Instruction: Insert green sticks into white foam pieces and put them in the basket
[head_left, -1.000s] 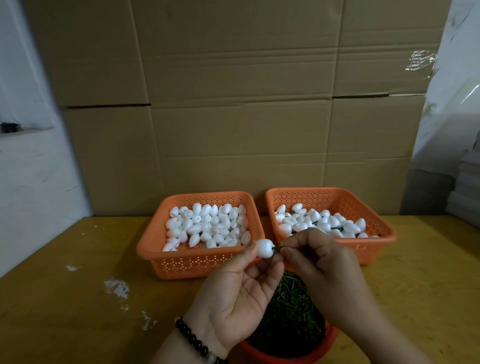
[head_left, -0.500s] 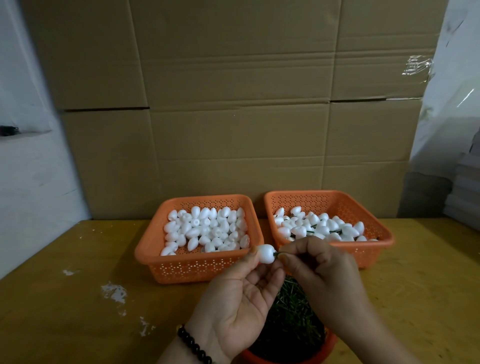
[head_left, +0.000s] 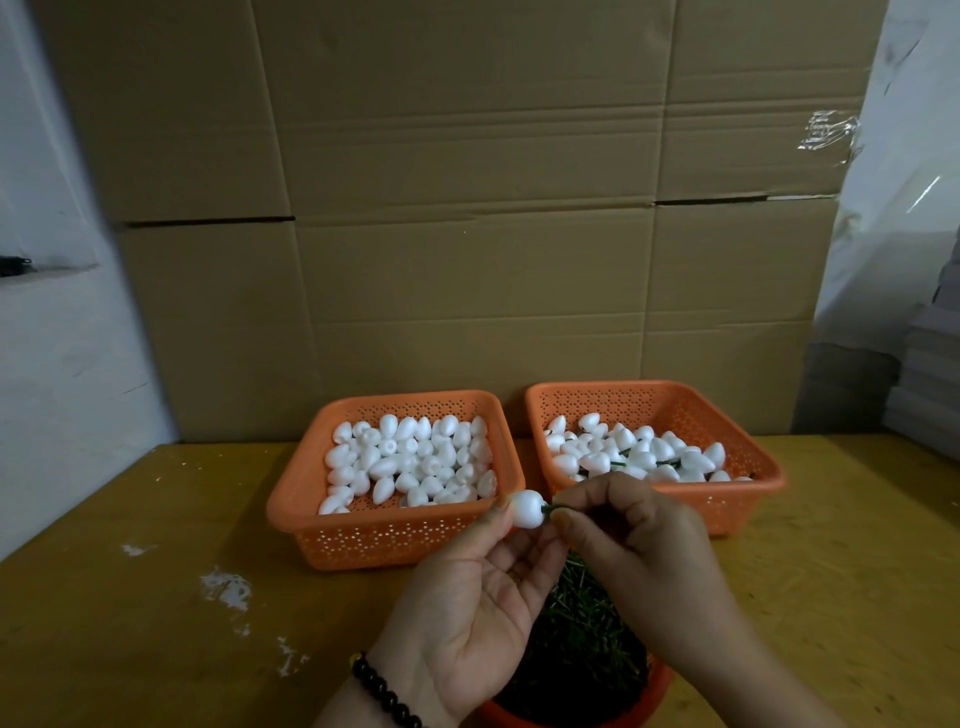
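My left hand (head_left: 467, 597) pinches a white foam piece (head_left: 527, 509) between thumb and fingertips, palm up. My right hand (head_left: 639, 551) pinches a thin green stick (head_left: 549, 509) whose tip sits in the foam's right end. Both hands hover in front of two orange baskets. The left basket (head_left: 311, 499) holds several plain foam pieces. The right basket (head_left: 753, 483) holds several foam pieces with green sticks in them. A round orange bowl (head_left: 657, 691) of loose green sticks stands below my hands, partly hidden by them.
The baskets stand on a yellow wooden table (head_left: 130, 597) with white scuff marks at the left. A wall of cardboard boxes (head_left: 467, 234) rises right behind the baskets. A white wall is on the left and stacked white material on the right.
The hands have stayed together on the foam piece and stick, with hardly any shift. The view has tilted slightly.
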